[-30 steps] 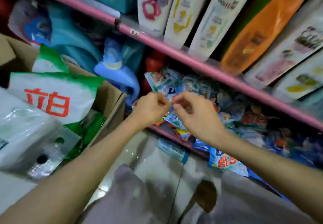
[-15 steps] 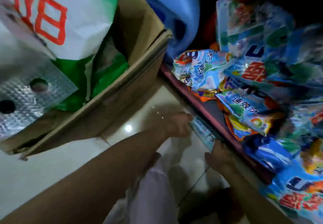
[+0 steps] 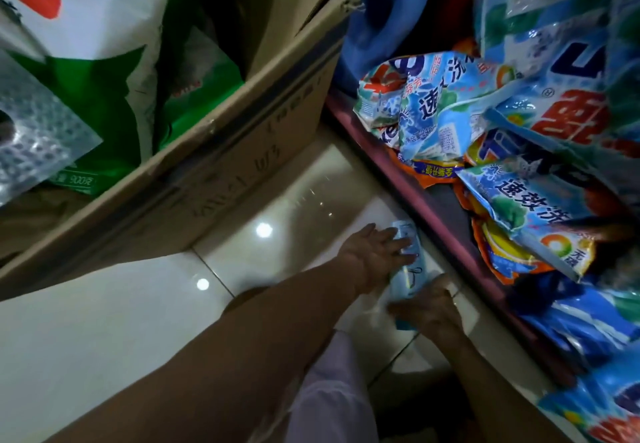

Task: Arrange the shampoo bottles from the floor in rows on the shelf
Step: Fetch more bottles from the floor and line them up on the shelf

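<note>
Head view: looking down at glossy cream floor tiles (image 3: pixel 114 332).
Change: both hands have dropped from the shelf to the floor.
Left hand (image 3: pixel 372 254): fingers spread on the pale blue plastic shampoo bottle (image 3: pixel 408 269), lower centre.
Right hand (image 3: pixel 431 307): curled round its near end.
Meaning: pickup is probably starting; the bottle isn't shelved yet.
Right of frame: pink-edged shelf (image 3: pixel 415 200) with detergent packets.

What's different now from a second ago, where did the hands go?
Both hands dropped from the packets on the low shelf to the floor. The left hand now lies on the upper end of the light blue bottle and the right hand closes on its lower end. The bottle lies on the floor tiles as before; the cardboard box and detergent packets are unmoved.
</note>
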Action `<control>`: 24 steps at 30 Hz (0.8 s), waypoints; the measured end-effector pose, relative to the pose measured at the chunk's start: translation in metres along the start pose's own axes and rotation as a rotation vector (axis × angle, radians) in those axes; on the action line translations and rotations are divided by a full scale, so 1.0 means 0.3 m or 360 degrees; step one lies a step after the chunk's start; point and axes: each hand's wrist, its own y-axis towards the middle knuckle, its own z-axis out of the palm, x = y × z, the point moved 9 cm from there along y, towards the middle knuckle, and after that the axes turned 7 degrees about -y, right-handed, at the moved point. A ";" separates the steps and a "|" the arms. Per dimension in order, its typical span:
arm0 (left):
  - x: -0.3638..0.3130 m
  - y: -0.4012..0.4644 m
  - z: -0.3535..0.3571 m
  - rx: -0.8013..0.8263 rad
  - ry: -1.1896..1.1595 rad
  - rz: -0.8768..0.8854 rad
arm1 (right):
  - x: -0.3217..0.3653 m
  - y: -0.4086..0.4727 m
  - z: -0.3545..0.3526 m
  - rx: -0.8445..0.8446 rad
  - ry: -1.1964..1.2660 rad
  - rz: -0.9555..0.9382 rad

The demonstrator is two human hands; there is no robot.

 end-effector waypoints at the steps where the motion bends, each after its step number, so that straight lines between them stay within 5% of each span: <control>1: 0.001 -0.007 -0.002 -0.0027 0.0003 0.0006 | 0.016 -0.021 0.017 0.0063 0.0094 -0.0012; 6: 0.003 -0.101 -0.068 -0.0148 0.0006 0.0075 | 0.135 -0.209 0.019 0.0658 0.0953 -0.0052; 10: -0.045 -0.278 -0.274 -0.0391 -0.0300 0.0211 | 0.214 -0.450 -0.179 0.0987 0.0934 -0.0245; 14: -0.150 -0.513 -0.539 -0.0836 -0.0234 0.0322 | 0.232 -0.712 -0.423 0.0921 0.0871 -0.0422; 20: -0.373 -0.834 -0.877 -0.1178 -0.0136 0.0559 | 0.188 -1.125 -0.683 0.0925 0.1911 -0.0690; 24: -0.498 -0.992 -0.988 -0.1355 -0.0274 0.0576 | 0.109 -1.329 -0.762 0.0733 0.1954 -0.0942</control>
